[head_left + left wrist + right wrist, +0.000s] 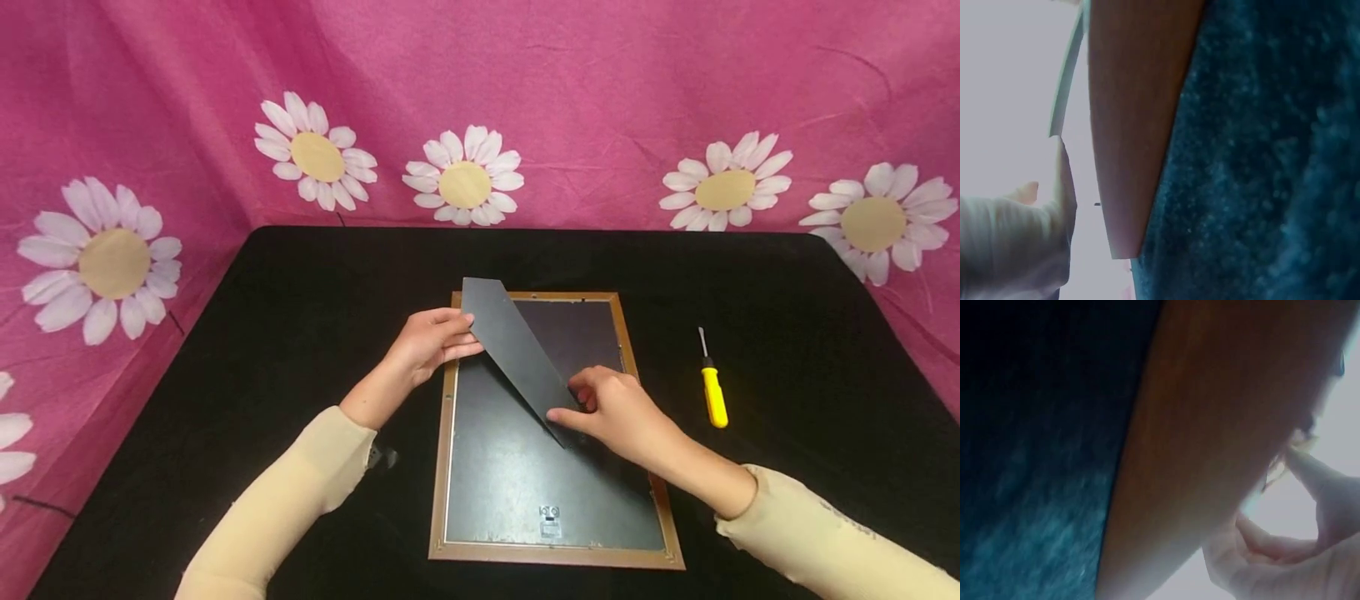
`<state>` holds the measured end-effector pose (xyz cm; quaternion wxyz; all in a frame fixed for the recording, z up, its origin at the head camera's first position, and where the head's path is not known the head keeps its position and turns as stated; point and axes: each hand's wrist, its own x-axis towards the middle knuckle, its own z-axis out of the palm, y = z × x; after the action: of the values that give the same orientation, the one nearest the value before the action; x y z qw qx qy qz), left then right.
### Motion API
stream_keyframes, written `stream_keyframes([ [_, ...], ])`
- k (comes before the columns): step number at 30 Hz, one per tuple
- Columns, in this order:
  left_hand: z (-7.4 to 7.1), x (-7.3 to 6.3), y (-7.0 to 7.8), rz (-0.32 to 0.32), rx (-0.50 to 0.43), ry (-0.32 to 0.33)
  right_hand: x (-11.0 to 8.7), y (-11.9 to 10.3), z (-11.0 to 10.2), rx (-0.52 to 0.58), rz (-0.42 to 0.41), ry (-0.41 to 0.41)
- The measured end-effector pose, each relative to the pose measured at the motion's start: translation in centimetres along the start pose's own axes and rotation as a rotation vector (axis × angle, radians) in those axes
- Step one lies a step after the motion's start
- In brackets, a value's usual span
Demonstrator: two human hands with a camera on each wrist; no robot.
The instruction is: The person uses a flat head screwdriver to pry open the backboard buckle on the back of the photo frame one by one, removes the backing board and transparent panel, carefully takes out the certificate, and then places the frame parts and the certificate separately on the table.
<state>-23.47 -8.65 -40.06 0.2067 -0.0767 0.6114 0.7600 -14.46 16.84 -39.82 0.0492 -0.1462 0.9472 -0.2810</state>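
A picture frame (555, 555) with a brown wooden rim lies face down, its dark backing board (498, 475) facing up. Over the board slants a flat grey easel leg (513, 350), raised at its wide far end. My left hand (431, 343) pinches the leg's left edge near that end, thumb on top. Lower down, my right hand (618, 412) grips it close to the narrow end, between thumb and fingers. Each wrist view has the frame's brown side close up, with my left hand (1022, 244) and right hand (1297, 569) above it.
A yellow-handled screwdriver (715, 396) lies right of the frame on the black-covered table (300, 292). A small metal hanger (551, 523) is fixed near the board's lower edge. Pink cloth (585, 75) with daisies stands behind and at the sides.
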Motion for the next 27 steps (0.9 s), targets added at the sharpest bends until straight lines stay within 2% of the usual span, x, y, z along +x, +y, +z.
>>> stream_keyframes([
  [5, 0.2, 0.2, -0.1, 0.005, -0.016, 0.01, -0.2, -1.0, 1.5, -0.209, -0.05, 0.078],
  [8, 0.4, 0.2, 0.0, 0.011, -0.017, 0.009, -0.2, -1.4, 2.0, -0.293, -0.069, 0.125],
  [16, 0.7, -0.5, 1.3, 0.083, 0.005, -0.023, -0.3, -1.8, 2.0, -0.352, -0.148, 0.256],
  [19, 0.7, -0.6, 1.7, 0.083, -0.001, -0.02, -0.3, -2.0, 1.8, -0.36, -0.173, 0.294],
  [27, 0.8, -1.2, 1.9, 0.071, -0.016, -0.036, -0.7, -2.0, 1.9, -0.355, -0.171, 0.319],
])
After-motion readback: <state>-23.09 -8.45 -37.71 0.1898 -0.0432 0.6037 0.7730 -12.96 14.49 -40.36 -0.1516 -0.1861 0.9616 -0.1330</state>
